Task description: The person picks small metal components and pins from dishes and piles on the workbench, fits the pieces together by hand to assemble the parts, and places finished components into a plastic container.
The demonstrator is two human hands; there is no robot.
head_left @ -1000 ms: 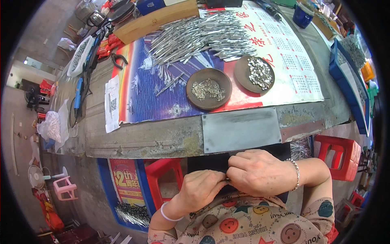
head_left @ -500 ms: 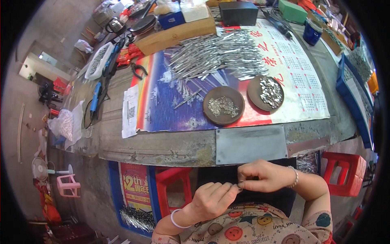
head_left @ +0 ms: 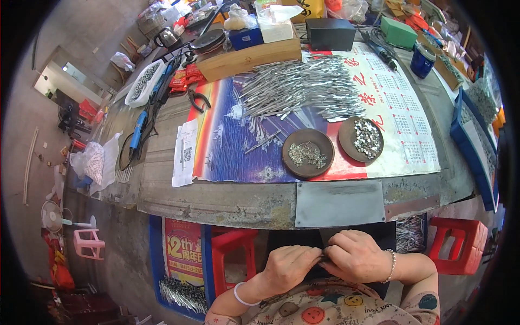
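My left hand [head_left: 288, 267] and my right hand [head_left: 358, 257] meet over my lap, just below the bench's front edge. Both are closed, fingertips pinched together around something small and dark that I cannot make out. On the bench beyond them are two round brown dishes. The left dish [head_left: 311, 135] contains small thin metal bits, and the right dish [head_left: 348, 134] holds shiny round metal pieces. Behind the dishes spreads a large heap of slender silvery metal strips [head_left: 298, 86] on a printed calendar sheet [head_left: 227, 157].
A grey metal plate [head_left: 340, 203] is fixed at the bench edge. Pliers [head_left: 199, 101], a blue-handled tool [head_left: 138, 130] and a white tub [head_left: 147, 84] lie left. Blue trays stand right [head_left: 460, 127] and below left [head_left: 156, 238]. Red stools [head_left: 457, 246] flank my legs.
My right hand has turned and curled inward, its fingers now closer against the left hand's fingertips. The whole view has shifted slightly, with the bench appearing lower and further right.
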